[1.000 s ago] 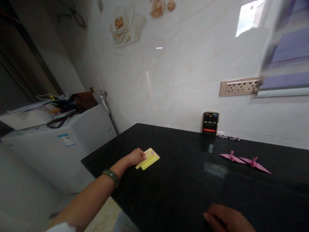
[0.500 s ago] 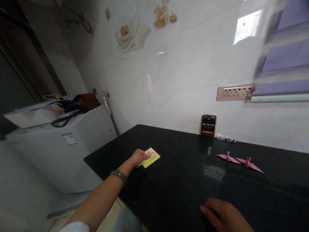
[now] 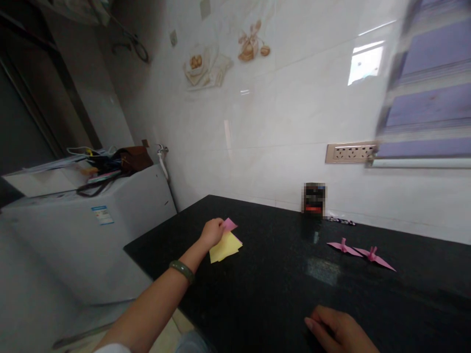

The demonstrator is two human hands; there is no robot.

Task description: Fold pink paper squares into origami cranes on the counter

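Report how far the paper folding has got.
Done: a pink crane and a second crane sit side by side on the black counter, towards the wall. In hand: the left hand pinches a pink sheet just above the yellow sheets; the right hand rests empty at the counter's near edge. Left: the pink sheet shows no folds that I can see, and the yellow sheets lie flat.

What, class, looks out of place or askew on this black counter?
Nothing spilled or damaged. The yellow sheets by the left hand lie fanned askew, and the hand pinches a pink sheet above them. The two pink paper cranes sit neatly side by side.
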